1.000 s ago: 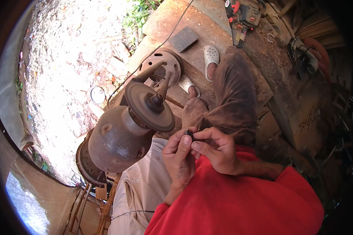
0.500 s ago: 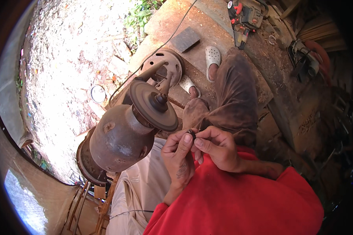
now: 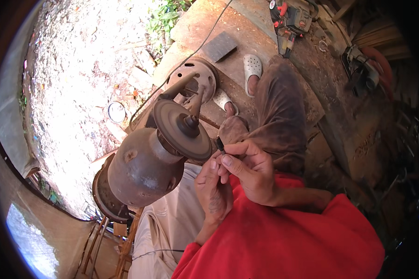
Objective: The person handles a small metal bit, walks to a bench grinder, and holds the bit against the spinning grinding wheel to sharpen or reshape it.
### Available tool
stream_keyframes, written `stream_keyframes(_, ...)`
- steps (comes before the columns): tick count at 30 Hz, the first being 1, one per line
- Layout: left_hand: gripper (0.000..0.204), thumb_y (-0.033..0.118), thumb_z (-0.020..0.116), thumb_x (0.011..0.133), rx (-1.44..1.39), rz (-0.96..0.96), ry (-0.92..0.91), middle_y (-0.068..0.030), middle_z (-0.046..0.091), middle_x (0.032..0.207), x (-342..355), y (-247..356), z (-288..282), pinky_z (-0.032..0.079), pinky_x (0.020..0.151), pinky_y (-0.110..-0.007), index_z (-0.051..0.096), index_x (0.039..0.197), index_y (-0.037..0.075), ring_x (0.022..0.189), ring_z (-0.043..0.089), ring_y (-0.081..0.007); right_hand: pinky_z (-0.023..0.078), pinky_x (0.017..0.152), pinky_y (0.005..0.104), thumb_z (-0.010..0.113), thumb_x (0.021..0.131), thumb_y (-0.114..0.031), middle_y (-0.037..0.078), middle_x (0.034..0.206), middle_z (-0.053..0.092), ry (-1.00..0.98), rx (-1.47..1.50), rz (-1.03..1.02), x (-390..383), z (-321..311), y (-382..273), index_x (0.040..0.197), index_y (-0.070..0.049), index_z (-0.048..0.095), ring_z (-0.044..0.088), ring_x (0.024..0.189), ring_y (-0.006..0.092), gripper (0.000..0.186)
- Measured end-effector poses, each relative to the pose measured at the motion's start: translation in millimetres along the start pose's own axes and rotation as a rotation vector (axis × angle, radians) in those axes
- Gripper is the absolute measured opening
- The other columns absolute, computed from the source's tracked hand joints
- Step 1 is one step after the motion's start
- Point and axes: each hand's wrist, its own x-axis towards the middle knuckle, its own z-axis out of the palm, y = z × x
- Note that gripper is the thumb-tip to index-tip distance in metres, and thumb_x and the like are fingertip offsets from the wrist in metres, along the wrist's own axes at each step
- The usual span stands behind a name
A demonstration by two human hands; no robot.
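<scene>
Between the thumb and fingertips of my right hand (image 3: 253,173) is a small black cylindrical piece (image 3: 219,143) with a thin stem. It points upward, close to the rim of a round grinding wheel (image 3: 181,130), with a small gap between them. My left hand (image 3: 212,188) is closed just beside it, thumb against fingers, its tips meeting the right fingertips. Whatever the left fingers pinch is hidden. The wheel is mounted on the shaft of a rusty, rounded bench grinder motor (image 3: 142,165), left of both hands.
Below the grinder is a round metal wheel rim (image 3: 205,76) with a cable (image 3: 191,56) running past. A dark flat block (image 3: 219,46) lies beyond my white clogs (image 3: 253,69). Power tools (image 3: 293,21) rest at the upper right. Beige cloth (image 3: 167,209) hangs beside my left arm.
The black piece now stands upright above my right fingertips, where before it was mostly covered by both hands. My left fingers have dropped slightly lower; the right hand has shifted a little left.
</scene>
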Motion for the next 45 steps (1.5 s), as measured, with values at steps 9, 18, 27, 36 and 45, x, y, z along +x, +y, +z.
stream_keyframes(9, 0.027, 0.02, 0.055, 0.102, -0.134, 0.003, -0.014, 0.0047, 0.048, 0.077, -2.5, 0.3, -3.3, 0.035, 0.064, -0.018, 0.062, 0.107, -0.006, 0.067, 0.04, -0.0035, 0.054, 0.07, 0.0233, 0.057, 0.097, 0.002, 0.01, 0.097, 0.067, -0.034, -0.036, -0.083, -3.1, 6.4, 6.0, 0.113, 0.0, 0.056, 0.062, 0.076, 0.0091, 0.016)
stream_keyframes(18, 0.025, 0.021, 0.055, 0.102, -0.055, 0.023, 0.044, 0.0042, 0.047, 0.076, -3.3, 2.8, 1.9, 0.034, 0.063, -0.019, 0.06, 0.09, 0.0, 0.066, 0.039, -0.0038, 0.054, 0.069, 0.023, 0.058, 0.096, 0.003, 0.009, 0.096, 0.066, -0.026, -0.046, -0.09, -2.1, 8.3, 6.8, 0.112, 0.001, 0.057, 0.062, 0.075, 0.0091, 0.016)
stream_keyframes(27, 0.025, 0.019, 0.052, 0.103, -0.062, -0.015, -0.004, 0.0023, 0.047, 0.075, -6.9, 0.9, -0.1, 0.036, 0.068, -0.02, 0.06, 0.093, -0.002, 0.068, 0.041, -0.0057, 0.049, 0.065, 0.0184, 0.058, 0.096, 0.001, 0.006, 0.097, 0.061, -0.018, -0.088, -0.121, -6.6, 6.0, 6.2, 0.11, 0.003, 0.058, 0.056, 0.072, 0.004, 0.014)
stream_keyframes(36, 0.033, 0.02, 0.051, 0.103, -0.062, -0.021, -0.017, 0.0013, 0.046, 0.072, -9.8, -3.9, -4.4, 0.039, 0.071, -0.02, 0.059, 0.115, -0.01, 0.066, 0.042, -0.0062, 0.051, 0.062, 0.0194, 0.058, 0.096, 0.003, 0.005, 0.094, 0.06, -0.027, -0.103, -0.088, -11.4, 2.2, 3.7, 0.109, 0.002, 0.059, 0.058, 0.072, 0.0058, 0.014)
stream_keyframes(45, 0.037, 0.02, 0.055, 0.101, -0.018, -0.04, -0.027, -0.0035, 0.062, 0.087, -11.6, 1.0, 0.8, 0.04, 0.058, -0.019, 0.059, 0.122, -0.01, 0.066, 0.048, -0.0067, 0.051, 0.066, 0.0204, 0.06, 0.096, -0.001, 0.006, 0.092, 0.064, 0.0, -0.088, -0.058, -25.8, -9.6, 1.3, 0.11, 0.001, 0.058, 0.061, 0.075, 0.0068, 0.014)
